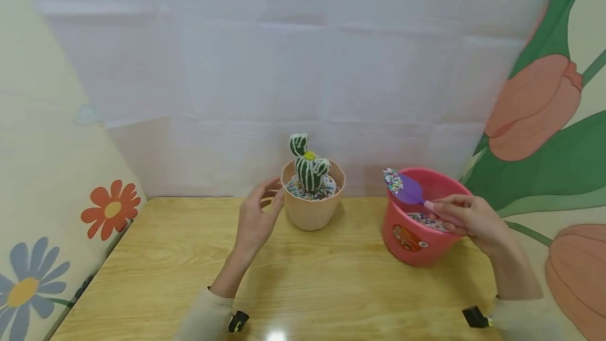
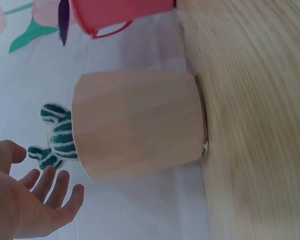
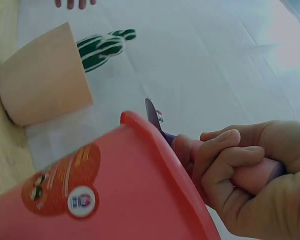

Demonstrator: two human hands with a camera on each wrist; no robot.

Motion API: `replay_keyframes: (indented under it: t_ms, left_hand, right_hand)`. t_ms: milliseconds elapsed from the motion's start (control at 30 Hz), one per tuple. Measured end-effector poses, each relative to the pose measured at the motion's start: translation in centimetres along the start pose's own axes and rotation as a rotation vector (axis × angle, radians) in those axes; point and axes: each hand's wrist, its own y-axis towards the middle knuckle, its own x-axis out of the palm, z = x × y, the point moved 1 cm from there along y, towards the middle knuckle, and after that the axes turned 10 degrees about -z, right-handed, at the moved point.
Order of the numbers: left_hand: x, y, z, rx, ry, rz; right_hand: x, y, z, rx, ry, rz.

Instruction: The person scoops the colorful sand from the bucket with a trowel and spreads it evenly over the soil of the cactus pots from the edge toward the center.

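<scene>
My right hand (image 1: 473, 220) grips the pink handle (image 3: 250, 175) of a small purple trowel (image 1: 410, 189) over the rim of a red bucket (image 1: 402, 241). Small multicoloured beads (image 1: 393, 179) lie on the trowel's blade, and more beads (image 1: 428, 220) are inside the bucket. To the left, a beige flowerpot (image 1: 310, 213) holds a knitted green-and-white cactus (image 1: 310, 174) set in similar beads. Beside that pot's left rim is my left hand (image 1: 258, 217), fingers loosely bent with nothing in them. The left wrist view shows this hand (image 2: 30, 200) apart from the pot.
Pot and bucket stand on a wooden table (image 1: 312, 288), near its back edge. A white cloth (image 1: 284, 67) hangs behind them. Walls painted with flowers rise on both sides, including a red flower (image 1: 112, 209) at left.
</scene>
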Motion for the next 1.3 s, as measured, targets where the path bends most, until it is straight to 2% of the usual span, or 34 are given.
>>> replay_keyframes:
  t_ms: [100, 267, 467, 667, 800, 1000, 1100, 1300]
  left_hand:
    - [-0.5, 0.0, -0.5, 0.011, 0.060, 0.009]
    - [-0.9, 0.1, -1.2, -0.005, 0.133, -0.003]
    - [-0.6, 0.3, -2.0, -0.053, 0.151, -0.025]
    - [-0.6, 0.7, -2.8, -0.142, 0.089, -0.041]
    - [-0.6, 0.9, -3.5, -0.218, 0.024, -0.053]
    - [0.0, 1.3, -4.5, -0.311, -0.068, -0.057]
    - [0.6, 1.5, -4.8, -0.331, -0.090, -0.069]
    - [1.7, 1.6, -4.9, -0.310, -0.120, -0.104]
  right_hand:
    - [0.6, 0.1, -0.1, -0.018, 0.034, -0.009]
    - [1.8, 0.3, -0.3, -0.051, 0.047, -0.043]
    - [3.5, 0.9, -0.7, -0.044, 0.049, -0.084]
    - [5.2, 1.7, -1.4, -0.019, -0.014, -0.104]
    - [6.3, 2.5, -1.5, -0.011, 0.004, -0.115]
    - [7.5, 3.5, -1.5, -0.005, -0.010, -0.069]
    - [8.1, 4.0, -1.6, -0.013, -0.025, -0.053]
    - [9.4, 5.2, -1.9, -0.034, 0.005, -0.011]
